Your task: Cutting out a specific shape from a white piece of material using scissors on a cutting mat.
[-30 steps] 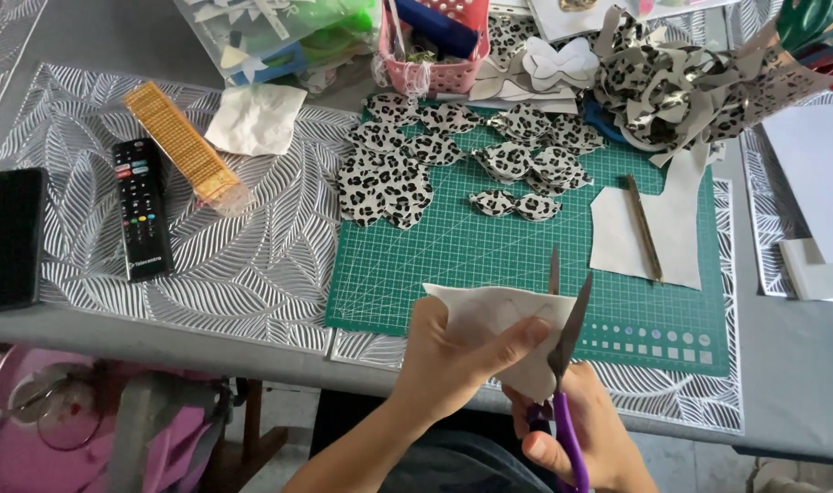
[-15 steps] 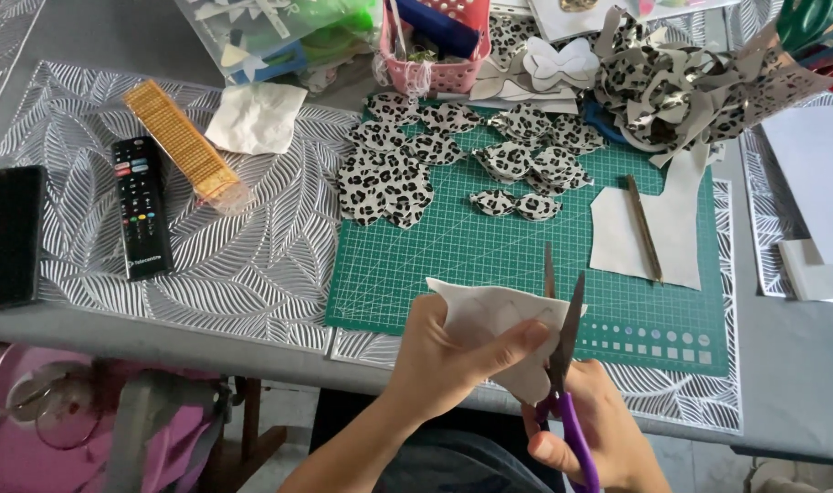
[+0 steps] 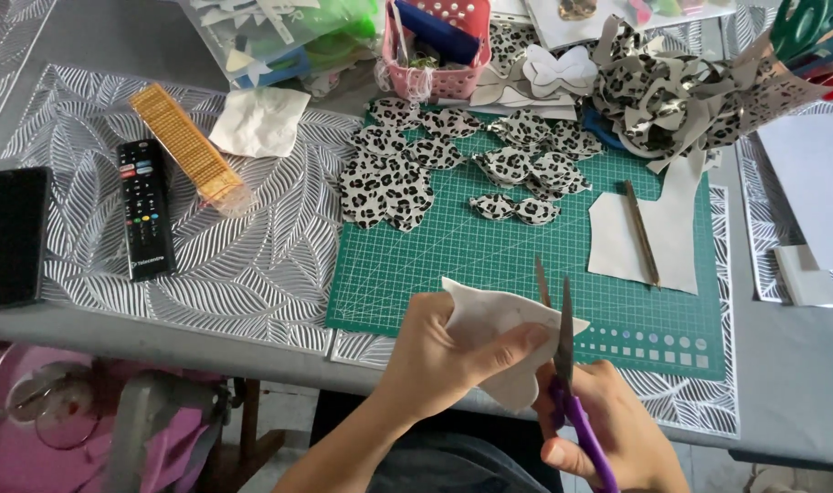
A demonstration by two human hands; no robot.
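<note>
The table (image 3: pixel 88 319) carried a leaf-patterned cloth (image 3: pixel 252 265), and on it lay a green cutting mat (image 3: pixel 453 265) with a printed grid. On the far edge of the mat a heap of leopard-print scraps (image 3: pixel 681 91) was piled, touching the mat's right corner. A spread of cut leopard-print shapes (image 3: pixel 389 187) covered the mat's far left and middle. A clear bag (image 3: pixel 270 36) of craft bits sat beyond the mat, beside a pink basket (image 3: pixel 439 46). On the mat's right half lay a white sheet (image 3: pixel 677 237), with a thin stick (image 3: pixel 642 233) resting along its left side. A dark phone (image 3: pixel 10 233) lay at the table's left edge, a black remote (image 3: pixel 145 208) near it, and a gold strip (image 3: pixel 190 148) just beyond the remote. A crumpled white cloth (image 3: pixel 259 119) lay near the far end of the strip.

At the near edge of the mat, the left hand (image 3: pixel 435 351) was closed in a pinch on a white fabric piece (image 3: pixel 494 319), thumb on top and fingers beneath; the piece was raised above the mat's near edge, just left of the blades. The right hand (image 3: pixel 608 429) was wrapped around the purple handles of the scissors (image 3: pixel 563 351), fingers through the loops. The blades stood slightly apart, pointing away from the person, with the right edge of the fabric piece against them.
</note>
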